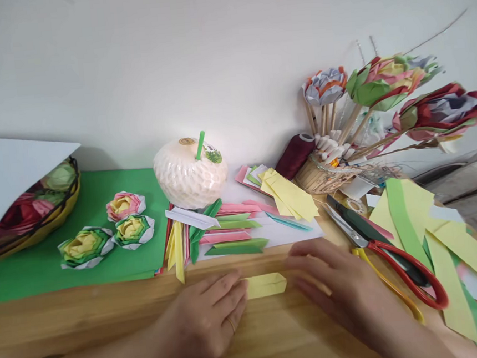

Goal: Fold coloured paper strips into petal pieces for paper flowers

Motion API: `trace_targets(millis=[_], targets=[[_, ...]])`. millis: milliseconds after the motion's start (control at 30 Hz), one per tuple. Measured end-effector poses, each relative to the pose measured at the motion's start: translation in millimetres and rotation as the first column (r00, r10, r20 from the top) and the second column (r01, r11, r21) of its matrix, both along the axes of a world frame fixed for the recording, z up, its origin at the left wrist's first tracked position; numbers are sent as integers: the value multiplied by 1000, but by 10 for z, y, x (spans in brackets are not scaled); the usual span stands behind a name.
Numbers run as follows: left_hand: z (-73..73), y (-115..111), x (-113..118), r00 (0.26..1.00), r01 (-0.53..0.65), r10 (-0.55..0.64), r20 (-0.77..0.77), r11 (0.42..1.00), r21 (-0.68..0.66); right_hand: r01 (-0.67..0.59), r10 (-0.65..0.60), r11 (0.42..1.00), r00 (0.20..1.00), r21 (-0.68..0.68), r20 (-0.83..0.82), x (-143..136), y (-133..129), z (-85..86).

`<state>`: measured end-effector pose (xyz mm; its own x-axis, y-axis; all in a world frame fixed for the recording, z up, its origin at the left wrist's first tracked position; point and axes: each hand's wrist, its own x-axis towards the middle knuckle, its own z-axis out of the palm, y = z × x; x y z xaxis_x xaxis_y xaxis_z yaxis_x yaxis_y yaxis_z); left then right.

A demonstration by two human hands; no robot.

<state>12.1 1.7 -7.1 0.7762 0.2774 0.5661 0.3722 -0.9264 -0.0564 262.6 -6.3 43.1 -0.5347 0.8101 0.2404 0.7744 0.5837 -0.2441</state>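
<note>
A folded strip of yellow paper lies on the wooden table in front of me, its right end folded to a blunt point. My left hand, with a ring on one finger, lies flat with its fingertips over the strip's left end. Just beyond the right end hovers my right hand, slightly blurred, fingers apart and holding nothing. Behind the strip, folded paper pieces in pink, green, yellow and white lie on a white sheet.
Red-handled scissors and a yellow-handled tool lie right, beside loose paper strips. Paper flowers stand in a holder near a thread spool. A white coconut stands behind; left, paper lotuses and a basket.
</note>
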Motion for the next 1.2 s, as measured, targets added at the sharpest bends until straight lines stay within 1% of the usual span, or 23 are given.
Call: trace_targets(millis=[33, 100, 200, 300, 400, 467, 500, 567, 633, 733, 833, 900, 967, 1000, 1100, 1200], targets=[[15, 7, 7, 1000, 9, -9, 21, 1000, -17, -66, 66, 995, 998, -68, -9, -60, -11, -15], [44, 17, 19, 998, 4, -1, 60, 999, -53, -153, 154, 980, 988, -129, -3, -160, -31, -61], [59, 18, 24, 996, -8, 16, 90, 997, -79, -220, 224, 969, 974, -109, 25, -227, -46, -120], [37, 22, 21, 998, 3, 2, 67, 997, -75, -265, 269, 962, 962, -70, 55, -226, -48, -134], [12, 38, 32, 998, -31, 38, 57, 991, -128, -207, 211, 975, 976, -75, 46, -220, -44, -140], [13, 50, 45, 993, -67, 85, 79, 975, -213, -145, 148, 984, 989, -104, 14, -224, -36, -161], [20, 55, 50, 989, -79, 110, 95, 957, -279, -120, 120, 986, 993, -117, -4, -227, -31, -176], [41, 60, 58, 980, -87, 155, 124, 898, -432, -73, 69, 988, 997, -136, -32, -233, -19, -213], [60, 62, 61, 968, -86, 196, 155, 843, -531, -31, 25, 989, 999, -145, -47, -239, -8, -251], [74, 71, 65, 957, -119, 252, 147, 796, -593, 23, -34, 986, 997, -167, -62, -256, 1, -298], [84, 83, 73, 942, -207, 329, 70, 730, -651, 75, -91, 976, 993, -207, -71, -272, 5, -330], [92, 86, 83, 923, -283, 385, 9, 692, -664, 91, -110, 971, 991, -219, -73, -273, 11, -345], [96, 85, 95, 910, -338, 414, -39, 682, -649, 76, -94, 976, 992, -203, -79, -263, 21, -354], [96, 84, 100, 909, -349, 415, -48, 690, -634, 63, -79, 979, 994, -194, -80, -254, 27, -357], [82, 86, 108, 922, -337, 384, -52, 728, -597, 28, -43, 983, 996, -184, -75, -228, 42, -356], [67, 94, 108, 930, -334, 358, -83, 729, -597, 25, -37, 983, 997, -184, -60, -217, 47, -349]])
